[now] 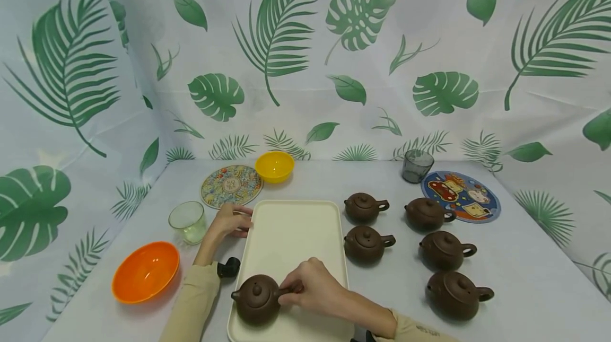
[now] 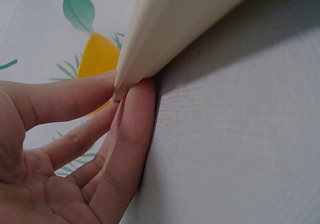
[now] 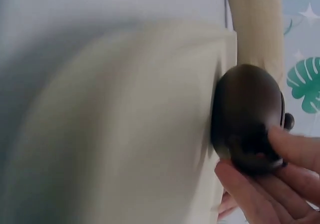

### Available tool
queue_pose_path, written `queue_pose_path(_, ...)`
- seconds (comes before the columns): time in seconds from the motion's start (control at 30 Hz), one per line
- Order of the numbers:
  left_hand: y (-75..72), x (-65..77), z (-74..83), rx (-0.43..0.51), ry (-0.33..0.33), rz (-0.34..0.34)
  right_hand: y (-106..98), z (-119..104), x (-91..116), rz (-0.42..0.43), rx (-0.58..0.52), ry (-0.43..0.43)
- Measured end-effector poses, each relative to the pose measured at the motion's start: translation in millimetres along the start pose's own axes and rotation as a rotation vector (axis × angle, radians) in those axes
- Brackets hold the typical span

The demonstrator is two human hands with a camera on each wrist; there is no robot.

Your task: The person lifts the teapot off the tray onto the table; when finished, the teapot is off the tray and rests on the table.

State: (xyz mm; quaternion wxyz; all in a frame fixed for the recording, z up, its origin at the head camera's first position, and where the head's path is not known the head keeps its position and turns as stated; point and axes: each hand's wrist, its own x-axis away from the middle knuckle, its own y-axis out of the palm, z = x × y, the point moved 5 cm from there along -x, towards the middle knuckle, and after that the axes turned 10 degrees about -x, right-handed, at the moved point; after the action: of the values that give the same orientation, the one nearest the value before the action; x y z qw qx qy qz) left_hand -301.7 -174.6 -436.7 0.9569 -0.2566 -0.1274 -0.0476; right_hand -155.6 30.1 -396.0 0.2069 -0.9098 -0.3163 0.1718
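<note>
A cream rectangular tray (image 1: 297, 236) lies lengthwise in front of me on the white table. My left hand (image 1: 231, 222) pinches its left rim, thumb above and fingertips under the edge, as the left wrist view shows of the tray's rim (image 2: 142, 59). Toward the tray's near left corner is a dark brown teapot (image 1: 258, 306), spout to the left and lid on. My right hand (image 1: 315, 289) grips this teapot by its handle. In the right wrist view the teapot (image 3: 247, 104) is upright at the tray surface, its handle partly hidden by the fingers.
Right of the tray stand several more brown teapots (image 1: 365, 245) in two columns. A dark glass (image 1: 417, 166) and a blue patterned mat (image 1: 484, 193) are behind them. On the left are an orange bowl (image 1: 147, 273), a green glass (image 1: 188, 222), a floral mat (image 1: 229, 185) and a yellow bowl (image 1: 275, 167).
</note>
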Motion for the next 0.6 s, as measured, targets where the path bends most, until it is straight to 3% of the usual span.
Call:
queue_pose_path(0.27, -1.2, -0.3, -0.6, 0.003, 0.011, -0.005, -17, 5, 9, 0.017, -0.044, -0.019)
queue_pose_path(0.6, -0.1, -1.2, -0.1, 0.016, 0.012, -0.011, -87, 14, 64, 0.048, -0.081, -0.032)
